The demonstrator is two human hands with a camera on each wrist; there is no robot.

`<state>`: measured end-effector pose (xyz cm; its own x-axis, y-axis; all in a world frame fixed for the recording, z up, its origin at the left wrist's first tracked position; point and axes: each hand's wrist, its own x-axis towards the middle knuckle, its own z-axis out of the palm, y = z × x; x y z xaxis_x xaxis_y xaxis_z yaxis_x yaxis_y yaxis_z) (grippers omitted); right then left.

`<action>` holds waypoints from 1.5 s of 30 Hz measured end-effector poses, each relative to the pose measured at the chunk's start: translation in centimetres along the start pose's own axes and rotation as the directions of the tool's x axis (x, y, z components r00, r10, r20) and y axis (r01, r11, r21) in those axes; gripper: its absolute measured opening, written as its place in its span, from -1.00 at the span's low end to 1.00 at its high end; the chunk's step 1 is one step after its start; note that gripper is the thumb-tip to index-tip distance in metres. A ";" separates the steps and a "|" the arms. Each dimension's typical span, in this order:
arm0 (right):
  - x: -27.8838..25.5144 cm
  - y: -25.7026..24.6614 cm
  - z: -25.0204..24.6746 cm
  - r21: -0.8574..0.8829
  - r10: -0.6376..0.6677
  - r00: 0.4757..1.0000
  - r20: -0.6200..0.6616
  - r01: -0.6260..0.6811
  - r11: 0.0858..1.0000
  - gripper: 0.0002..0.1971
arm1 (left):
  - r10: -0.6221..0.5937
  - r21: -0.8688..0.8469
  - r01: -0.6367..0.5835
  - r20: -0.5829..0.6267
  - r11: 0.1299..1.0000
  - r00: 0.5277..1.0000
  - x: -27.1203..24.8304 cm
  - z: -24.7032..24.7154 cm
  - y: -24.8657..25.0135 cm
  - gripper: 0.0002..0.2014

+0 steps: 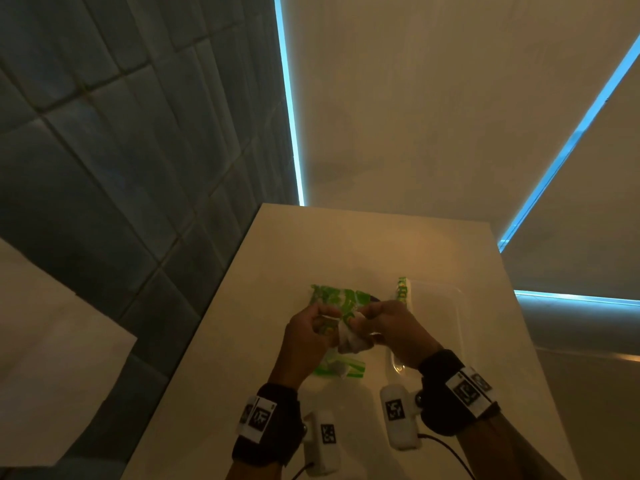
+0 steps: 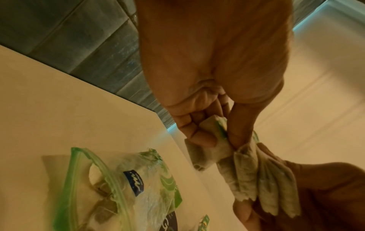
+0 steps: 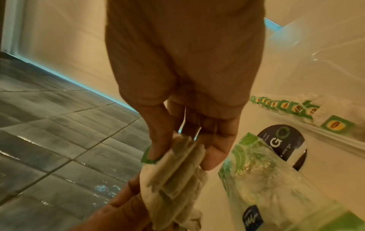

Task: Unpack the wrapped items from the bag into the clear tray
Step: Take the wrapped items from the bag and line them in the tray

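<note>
i have a strip of wrapped items (image 2: 254,176), a row of small paper-covered packets joined side by side, held up in the air between my two hands, above the near middle of the white table (image 1: 346,244). my left hand (image 1: 306,337) pinches one end of it, thumb against curled fingers (image 2: 199,134), with a bit of green and white wrapper caught in the pinch. my right hand (image 1: 391,332) grips the other end, thumb on one face and fingers (image 3: 212,156) behind. the bag (image 1: 337,299), clear with green print and a green zip edge, lies on the table under and just beyond my hands, and the left wrist view shows more brownish packets inside it. the clear tray (image 1: 446,299) sits just to the right of the bag, close beside my right hand, with a green-printed wrapper (image 1: 403,289) standing along its left wall. the table's left edge runs near the bag, with grey tiled floor (image 1: 104,150) beyond it; the far part of the tabletop past the bag and tray is bare.
</note>
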<state>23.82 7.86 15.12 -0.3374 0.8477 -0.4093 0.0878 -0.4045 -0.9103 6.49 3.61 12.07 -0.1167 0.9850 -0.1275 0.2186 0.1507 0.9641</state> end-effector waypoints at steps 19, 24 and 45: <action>0.2 0.1 -0.3 0.145 -0.062 0.997 0.048 0.055 0.988 -0.84 | -0.118 -0.131 0.099 -0.141 0.986 0.983 -0.2 0.7 1.5 -0.88; 0.8 0.7 -0.3 0.147 -0.066 0.993 -0.093 0.080 0.986 -0.88 | -0.162 -0.320 0.131 -0.073 0.938 0.984 -0.5 0.6 2.0 -0.91; 0.1 1.6 1.0 0.068 0.000 0.996 0.089 -0.006 0.998 -0.73 | -0.178 -0.231 0.143 -0.136 0.962 0.975 -0.1 1.0 1.0 -0.77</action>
<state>22.94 6.96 13.66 -0.4198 0.8137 -0.4022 0.0259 -0.4322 -0.9014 7.68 3.73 12.78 -0.2842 0.9217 -0.2639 -0.0302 0.2665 0.9634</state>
